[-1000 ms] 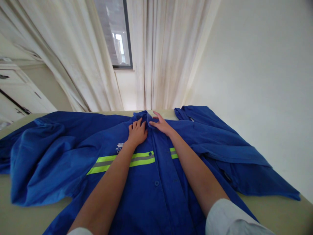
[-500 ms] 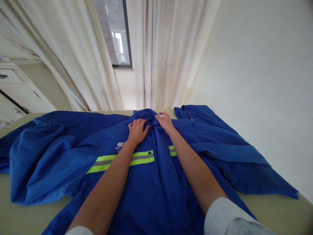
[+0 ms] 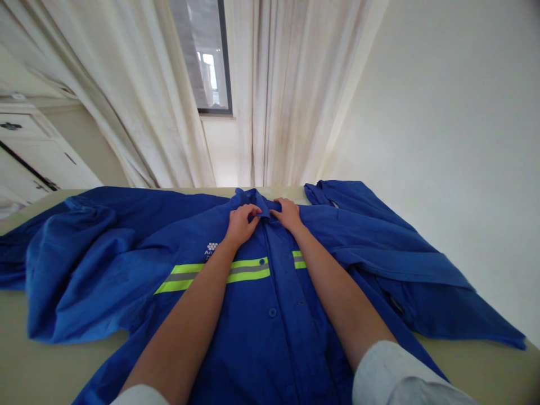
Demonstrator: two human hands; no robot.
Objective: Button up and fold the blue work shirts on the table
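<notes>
Blue jacket (image 3: pixel 248 337) laid front up over the tabletop (image 3: pixel 25 326), its collar (image 3: pixel 262 203) by the middle of the far edge, its lower part running toward the near side and out of view. Left hand (image 3: pixel 244 224) at the left side of the collar, fingers curled, thumb near fingertips, the gap narrow; cannot tell whether cloth is pinched. Right hand (image 3: pixel 288 215) against the collar's right side, thumb and fingers slightly apart; firmness of hold unclear. Front placket unfastened below, one button (image 3: pixel 272 312) exposed. Yellow-and-grey band (image 3: pixel 248 270) across the chest, white logo (image 3: pixel 211 247) above it, partly behind the left forearm. Bunched blue cloth toward the left edge, folded blue cloth toward the right. Pale curtains (image 3: pixel 295 101) beyond the far edge.
</notes>
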